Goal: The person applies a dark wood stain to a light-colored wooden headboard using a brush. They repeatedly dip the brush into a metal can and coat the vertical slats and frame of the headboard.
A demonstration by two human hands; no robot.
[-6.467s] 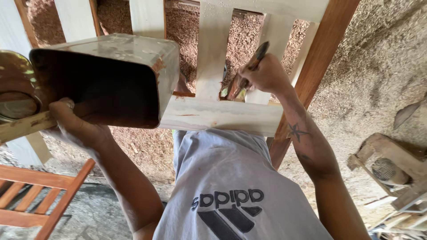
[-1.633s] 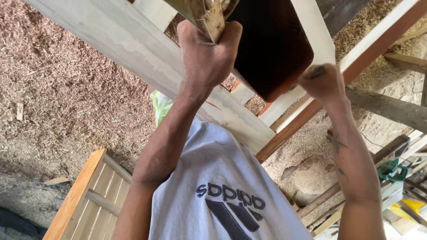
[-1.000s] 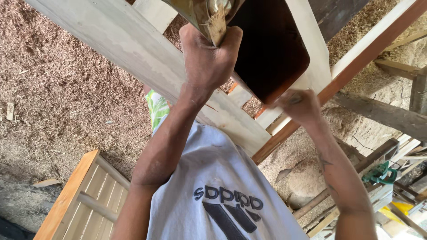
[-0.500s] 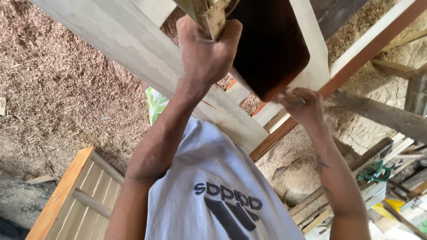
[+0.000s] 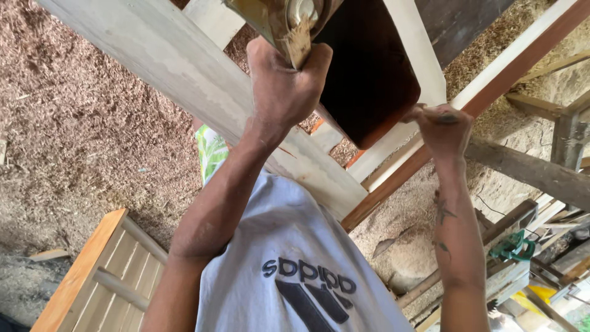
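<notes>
Since the earlier frame, right hand (image 5: 444,126) has risen to the dark board's (image 5: 369,74) lower corner, fingers curled shut on a small dark tool. Left hand (image 5: 286,86) grips a paint-crusted handle (image 5: 284,27), fingers closed. Pale frame rail (image 5: 184,80) crosses close beneath; sawdust floor (image 5: 80,135) lies open leftward.

You are standing over a sawdust-strewn floor (image 5: 80,123), a slatted orange-edged wooden frame (image 5: 104,276) lying on it, timber offcuts (image 5: 49,254) resting nearby.
</notes>
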